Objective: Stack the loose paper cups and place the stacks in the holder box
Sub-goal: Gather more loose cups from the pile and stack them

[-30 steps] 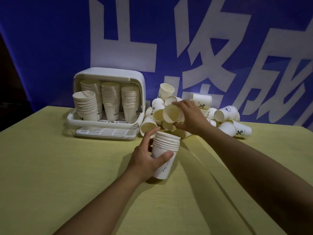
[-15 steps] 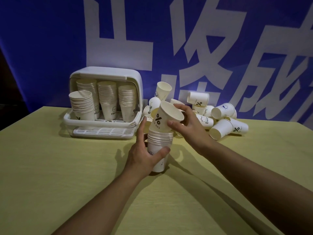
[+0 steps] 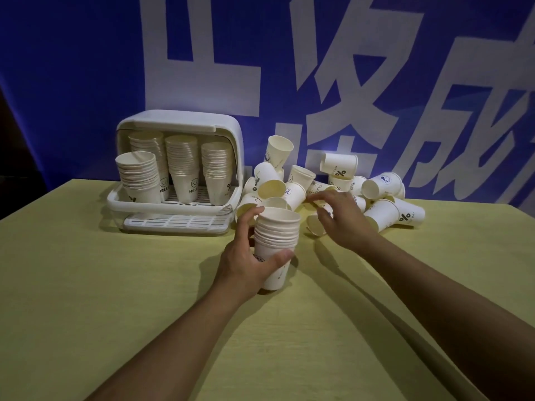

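While the left hand (image 3: 249, 261) grips an upright stack of nested white paper cups (image 3: 276, 244) on the yellow-green worktop (image 3: 115, 299), the right hand (image 3: 340, 218) reaches with loosely spread fingers, holding nothing, into the heap of loose white paper cups (image 3: 379, 198) just beyond. A steady stack and a straight drop should seat the next cup. Farther back left, the white plastic holder box (image 3: 179, 123) holds four stacks.

"HELL", "%" on cups (image 3: 185, 185)
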Demonstrator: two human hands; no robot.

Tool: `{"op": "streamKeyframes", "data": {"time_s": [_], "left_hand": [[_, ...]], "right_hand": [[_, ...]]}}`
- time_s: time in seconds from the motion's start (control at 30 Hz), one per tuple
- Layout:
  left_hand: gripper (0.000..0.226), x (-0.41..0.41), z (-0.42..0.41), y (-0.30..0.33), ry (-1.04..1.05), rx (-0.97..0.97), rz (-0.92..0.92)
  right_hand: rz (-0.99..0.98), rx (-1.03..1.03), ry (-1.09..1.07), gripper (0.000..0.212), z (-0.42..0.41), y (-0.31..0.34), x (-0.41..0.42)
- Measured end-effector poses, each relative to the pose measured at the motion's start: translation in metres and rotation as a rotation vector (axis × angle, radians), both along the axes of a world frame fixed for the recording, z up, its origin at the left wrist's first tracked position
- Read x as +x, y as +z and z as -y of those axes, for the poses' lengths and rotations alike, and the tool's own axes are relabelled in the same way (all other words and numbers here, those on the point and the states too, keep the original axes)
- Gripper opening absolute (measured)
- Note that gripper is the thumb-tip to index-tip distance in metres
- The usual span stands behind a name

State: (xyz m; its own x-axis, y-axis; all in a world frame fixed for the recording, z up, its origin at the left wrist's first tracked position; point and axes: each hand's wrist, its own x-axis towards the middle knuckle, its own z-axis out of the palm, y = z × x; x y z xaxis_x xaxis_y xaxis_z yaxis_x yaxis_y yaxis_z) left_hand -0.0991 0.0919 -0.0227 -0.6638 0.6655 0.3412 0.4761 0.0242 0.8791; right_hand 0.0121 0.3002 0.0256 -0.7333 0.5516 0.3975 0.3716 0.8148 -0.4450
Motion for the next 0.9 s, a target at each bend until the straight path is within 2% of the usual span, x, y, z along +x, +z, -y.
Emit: {"op": "streamKeyframes", "data": {"time_s": [0.03, 0.1, 0.17, 0.27, 0.37, 0.47, 0.53, 0.6, 0.67, 0.73, 0.83, 0.9], "left_hand": [[0.084, 0.0, 0.0, 0.0, -0.004, 0.003, 0.011], [0.081, 0.001, 0.0, 0.0, -0.022, -0.002, 0.025], [0.081, 0.003, 0.001, 0.002, -0.049, -0.013, 0.034], [0.081, 0.009, 0.002, 0.003, -0.07, -0.02, 0.055], [0.08, 0.016, 0.002, 0.004, -0.093, -0.017, 0.077], [0.082, 0.022, -0.005, 0.009, -0.131, -0.054, 0.078], [0.082, 0.026, -0.015, 0.014, -0.173, -0.101, 0.042], [0.085, 0.029, -0.028, 0.02, -0.209, -0.168, -0.026], [0.086, 0.032, -0.042, 0.026, -0.24, -0.202, -0.048], [0.087, 0.039, -0.055, 0.029, -0.259, -0.21, -0.027], [0.087, 0.051, -0.069, 0.024, -0.259, -0.192, -0.009], [0.085, 0.057, -0.073, 0.016, -0.272, -0.166, 0.034]], "right_hand": [[0.134, 0.107, -0.057, 0.037, -0.01, -0.007, 0.001], [0.361, 0.167, -0.105, 0.053, -0.018, -0.021, 0.007], [0.405, 0.237, -0.12, 0.06, -0.019, -0.033, 0.013], [0.189, 0.241, -0.216, 0.044, -0.018, -0.04, 0.018], [-0.052, 0.036, -0.346, 0.034, -0.017, -0.045, 0.02], [-0.185, -0.139, -0.414, 0.027, -0.019, -0.049, 0.021], [-0.223, -0.265, -0.389, 0.042, -0.023, -0.051, 0.023], [-0.168, -0.338, -0.334, 0.068, -0.027, -0.051, 0.028], [-0.114, -0.36, -0.274, 0.081, -0.03, -0.049, 0.035], [-0.202, -0.409, -0.237, 0.078, -0.031, -0.043, 0.044], [-0.567, -0.591, -0.195, 0.067, -0.029, -0.022, 0.06], [-0.725, -0.687, -0.152, 0.06, -0.024, -0.011, 0.064]]}}
